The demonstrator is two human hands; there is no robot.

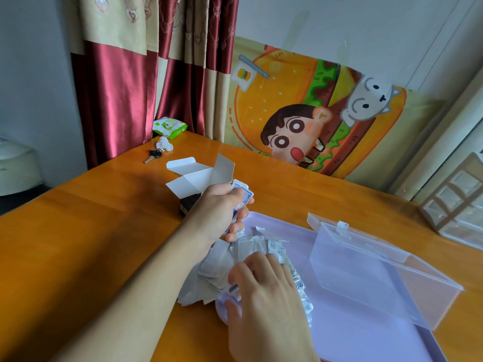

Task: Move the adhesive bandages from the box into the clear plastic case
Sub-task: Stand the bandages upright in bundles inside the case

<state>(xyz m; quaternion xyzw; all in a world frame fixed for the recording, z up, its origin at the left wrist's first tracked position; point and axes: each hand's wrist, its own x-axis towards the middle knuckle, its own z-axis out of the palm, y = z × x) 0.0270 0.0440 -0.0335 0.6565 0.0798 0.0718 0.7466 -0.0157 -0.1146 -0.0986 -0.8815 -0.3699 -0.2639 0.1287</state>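
1. The left hand (222, 205) curls its fingers round a small stack of bandages (244, 198); square that stack up before it travels, so no strip slides loose.
2. The right hand (264, 286) rests with fingers spread and bent on the loose pile of bandages (235, 259), pinning and raking it. It would do well to sweep the strips into one aligned bundle rather than lift them singly.
3. The pile lies under and just ahead of the right hand, directly below the left, spilling over the near edge of the lilac tray (366, 322).
4. The box (194, 182) stands just behind the left hand, flaps open; whether any bandages remain inside cannot be told.
5. The clear plastic case (371, 265) sits open to the right of both hands, near the pile, and looks empty, so the transfer seems barely begun.
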